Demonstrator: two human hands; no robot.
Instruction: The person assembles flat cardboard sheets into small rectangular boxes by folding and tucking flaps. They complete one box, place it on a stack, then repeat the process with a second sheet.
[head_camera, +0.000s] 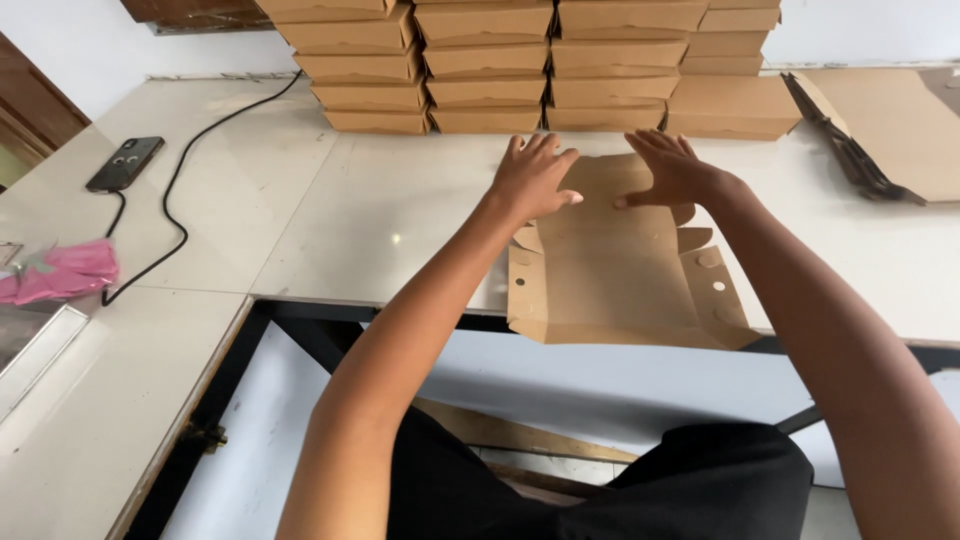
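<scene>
Head view: box blank (625, 270) lies half-formed at the near bench (330, 215) edge, side flaps up. Left hand (533, 178) and right hand (672, 168) both flat, fingers spread, pressing its far panel at 12 o'clock; gripping nothing. Looks like the fold-and-crease step. Next move likely needs that panel folded over, tabs lined up. Finished boxes (520, 65) stacked beyond, flat blanks (885, 130) at 2 o'clock.

A pale stone-look table (330, 215) (glossy, softly lit) meets a white wall (90, 45).
</scene>
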